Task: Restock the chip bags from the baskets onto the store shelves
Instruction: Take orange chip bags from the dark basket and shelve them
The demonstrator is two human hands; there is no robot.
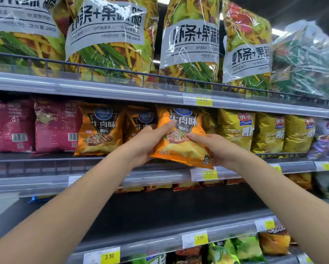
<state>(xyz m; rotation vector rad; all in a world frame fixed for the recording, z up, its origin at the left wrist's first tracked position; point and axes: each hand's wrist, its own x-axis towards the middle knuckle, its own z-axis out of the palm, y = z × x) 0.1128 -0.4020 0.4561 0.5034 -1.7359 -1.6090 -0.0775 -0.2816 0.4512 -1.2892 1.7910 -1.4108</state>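
- An orange glossy foil chip bag with a grilled-meat picture is held in both hands near the centre of the view, tilted, in front of the middle grey wire-fronted store shelf.
- The left hand grips the bag's edge at its 9 o'clock; the thumb lies across the front and the other fingers are hidden behind.
- The right hand clamps the corner at its 4 o'clock, with curled fingers pressed on the front.
- Two matching orange bags already stand on the shelf at 9 o'clock of the held one; gold foil chip bags stand at 3 o'clock.
- The held bag appears to be over the slot between them, not yet released.
- No baskets are in view, so the remaining stock cannot be judged.
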